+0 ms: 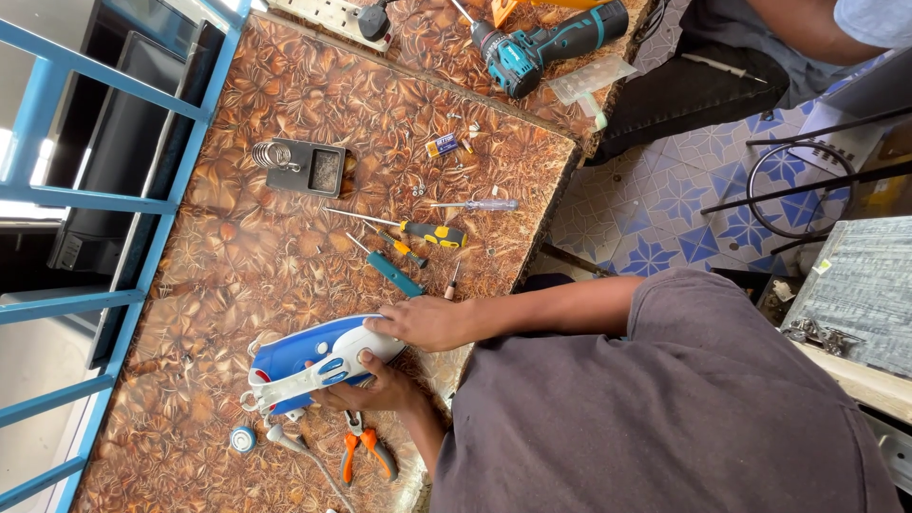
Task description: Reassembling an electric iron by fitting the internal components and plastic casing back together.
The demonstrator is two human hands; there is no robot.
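At the far left, a blue metal railing (114, 313) borders the leaf-patterned tabletop (237, 247). On the near left part of the tabletop a blue and white clothes iron (313, 366) is laid on its side, apparently so that its underside and rear can be reached; its grey cord (309, 456) trails off beside a small blue round cap (243, 438). The iron is steadied from both sides: one hand (380, 389), judged to be the left, is curled under its near edge with the thumb on the white handle, while the right hand (427, 323) is closed over its upper end, fingers wrapped rather than spread. Orange-handled pliers (366, 451) lie just beside the lower hand, within easy reach. Farther up, a soldering-iron stand (304, 166) carries a coil holder and a shallow tray holding what seems a dark sponge. To the right, a teal-handled tool (389, 269), a yellow and black screwdriver (418, 230) and a clear-handled screwdriver (480, 204) are set out near small loose parts. At the far right end a teal cordless drill (551, 43) lies by a white power strip (337, 14).
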